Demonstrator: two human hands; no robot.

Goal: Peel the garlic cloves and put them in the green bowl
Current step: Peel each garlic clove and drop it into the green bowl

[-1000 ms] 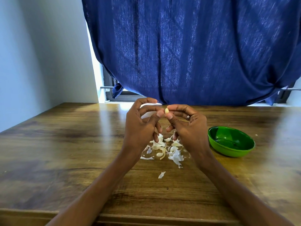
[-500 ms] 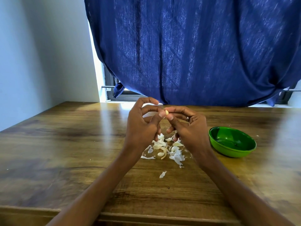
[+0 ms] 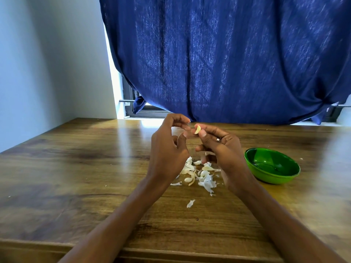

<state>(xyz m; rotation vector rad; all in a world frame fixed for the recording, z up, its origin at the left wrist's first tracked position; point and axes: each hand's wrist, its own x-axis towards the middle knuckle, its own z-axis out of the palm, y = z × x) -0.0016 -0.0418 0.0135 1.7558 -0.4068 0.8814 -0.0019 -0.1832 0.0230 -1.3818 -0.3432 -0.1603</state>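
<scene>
My right hand (image 3: 222, 147) pinches a small pale garlic clove (image 3: 198, 129) between thumb and forefinger, raised above the wooden table (image 3: 76, 177). My left hand (image 3: 168, 149) is just left of it with fingers curled, and its thumb and fingertips seem to pinch a thin strip of garlic skin (image 3: 179, 135) coming off the clove. Below the hands lies a pile of garlic cloves and white skins (image 3: 199, 173). The green bowl (image 3: 266, 178) stands to the right of my right wrist, and its inside looks empty.
One loose flake of skin (image 3: 190, 203) lies nearer me than the pile. A dark blue curtain (image 3: 218, 63) hangs behind the table's far edge. A pale wall (image 3: 47, 73) runs along the left side.
My hands have drawn slightly apart. The left fingers, which were closed on the clove with the right, have pulled back to the left, and more of the clove shows in the right hand.
</scene>
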